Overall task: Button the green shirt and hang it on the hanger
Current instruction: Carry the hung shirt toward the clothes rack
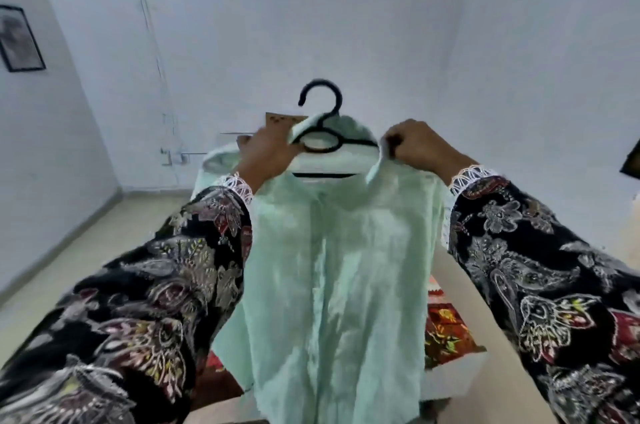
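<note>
Mint green shirt (332, 250) is on the black hanger (322, 125), held up; left hand (266, 153) and right hand (415, 143) both pinch its collar.

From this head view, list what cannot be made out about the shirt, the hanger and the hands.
- Buttons on the green shirt: motion blur smears the placket, so fastened or not cannot be told.
- Black hanger: its arms are hidden inside the shirt's shoulders.
- Left hand: fingers hidden behind the collar, grip unclear.
- Right hand: closed at the shirt's shoulder; what it pinches is blurred.
- Shirt hem: cut off by the bottom edge.
</note>
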